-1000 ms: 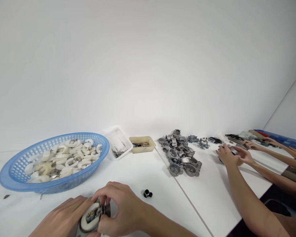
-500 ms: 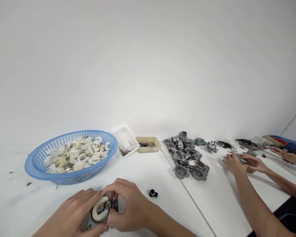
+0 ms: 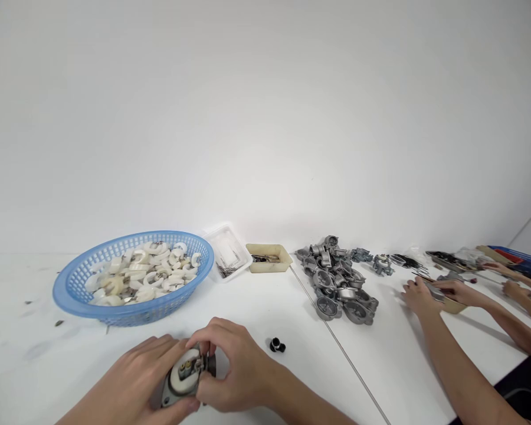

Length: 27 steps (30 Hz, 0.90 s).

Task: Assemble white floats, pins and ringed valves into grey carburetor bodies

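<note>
Low in the view, my left hand [image 3: 135, 383] and my right hand [image 3: 230, 372] both grip a grey metal casting [image 3: 183, 378] that has a white plastic ring set into its face. The left hand cups it from the side and below. Fingers of the right hand press on its top and right edge. A small black knob [image 3: 277, 345] lies on the white table just right of my right hand.
A blue basket [image 3: 77, 289] of several white plastic rings stands at the back left. Beside it are a clear tray [image 3: 227, 255] and a beige tray [image 3: 268, 258] of small parts, then a heap of metal castings [image 3: 338, 289]. Other persons' hands [image 3: 418, 295] work at the right.
The view has shifted, so the basket and the heap sit further right and up. My hands keep hold of the casting and have turned it slightly.
</note>
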### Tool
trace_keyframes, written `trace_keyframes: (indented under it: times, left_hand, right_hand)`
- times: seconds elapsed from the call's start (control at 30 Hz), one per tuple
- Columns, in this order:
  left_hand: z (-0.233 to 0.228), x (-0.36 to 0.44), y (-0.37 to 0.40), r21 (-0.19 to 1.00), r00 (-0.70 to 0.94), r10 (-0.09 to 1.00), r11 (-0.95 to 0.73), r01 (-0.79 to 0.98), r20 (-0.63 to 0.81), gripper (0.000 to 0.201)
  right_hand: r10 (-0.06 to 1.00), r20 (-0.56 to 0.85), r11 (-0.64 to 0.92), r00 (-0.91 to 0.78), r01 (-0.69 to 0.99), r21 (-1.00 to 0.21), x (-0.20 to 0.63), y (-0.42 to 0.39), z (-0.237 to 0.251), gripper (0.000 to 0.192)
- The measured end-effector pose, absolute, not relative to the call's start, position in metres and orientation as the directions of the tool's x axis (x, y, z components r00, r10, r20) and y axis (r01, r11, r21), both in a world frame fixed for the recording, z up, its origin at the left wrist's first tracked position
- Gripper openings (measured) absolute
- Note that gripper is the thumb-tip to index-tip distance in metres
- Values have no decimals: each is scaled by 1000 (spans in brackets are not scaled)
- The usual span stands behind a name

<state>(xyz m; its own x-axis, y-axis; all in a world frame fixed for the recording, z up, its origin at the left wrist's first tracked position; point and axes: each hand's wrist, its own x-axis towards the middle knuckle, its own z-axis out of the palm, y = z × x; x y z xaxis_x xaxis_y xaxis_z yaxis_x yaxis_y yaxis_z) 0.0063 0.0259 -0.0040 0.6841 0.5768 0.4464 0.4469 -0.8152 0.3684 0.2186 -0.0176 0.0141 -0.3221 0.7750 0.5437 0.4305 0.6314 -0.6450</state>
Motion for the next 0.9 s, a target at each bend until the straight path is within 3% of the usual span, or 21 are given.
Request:
trace_keyframes:
  times: [0.9]
  left_hand:
    - [-10, 5, 31, 378, 707, 553, -829, 413, 441, 26]
  right_hand:
    - [723, 603, 688, -336, 422, -590, 221, -16, 11, 53]
